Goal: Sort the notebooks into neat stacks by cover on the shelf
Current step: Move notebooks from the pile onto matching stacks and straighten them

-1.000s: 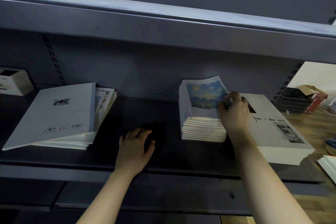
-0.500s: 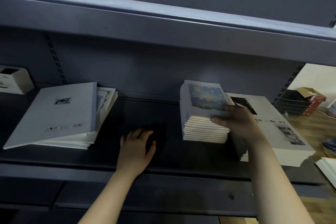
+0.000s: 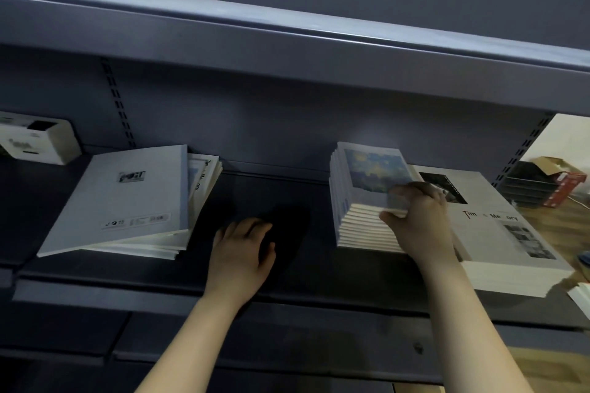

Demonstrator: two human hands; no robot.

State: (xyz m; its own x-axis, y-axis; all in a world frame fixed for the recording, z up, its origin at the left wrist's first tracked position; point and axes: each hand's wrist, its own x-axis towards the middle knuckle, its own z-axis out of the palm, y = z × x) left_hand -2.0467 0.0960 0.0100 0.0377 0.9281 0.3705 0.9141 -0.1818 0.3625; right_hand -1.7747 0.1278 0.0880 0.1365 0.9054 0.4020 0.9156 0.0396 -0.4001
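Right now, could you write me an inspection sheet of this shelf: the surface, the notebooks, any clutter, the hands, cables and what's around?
Surface: dark metal shelf, bare in the middle.
Job's things: left pile, untidy, a grey cover tilted on top; painting-cover stack, fairly even; Time Memory stack close beside it on the right.
Clutter: white box at the far left.
Grippers: left hand rests on the shelf, holding nothing; right hand grips the painting-cover stack's near right corner.
Cables: nothing seen.
Surroundings: upper shelf overhead; wooden floor with dark trays and a red box to the right.
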